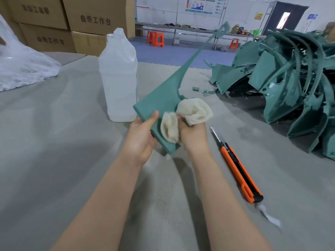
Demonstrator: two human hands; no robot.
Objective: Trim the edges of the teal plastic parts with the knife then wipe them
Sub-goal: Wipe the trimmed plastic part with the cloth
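Over the grey surface (54, 160), left hand (143, 136) grips the teal part (159, 100); right hand (194, 136), fingers clamped on the cloth (194, 111), wipes it. Knife (239, 167) lies aside, so trimming looks done; the teal pile (290, 84) waits.

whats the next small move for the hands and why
Probably sweep the cloth up the teal part toward its thin far end: the right hand holds the cloth on the wide end, the left hand grips that end, and the knife lies aside.
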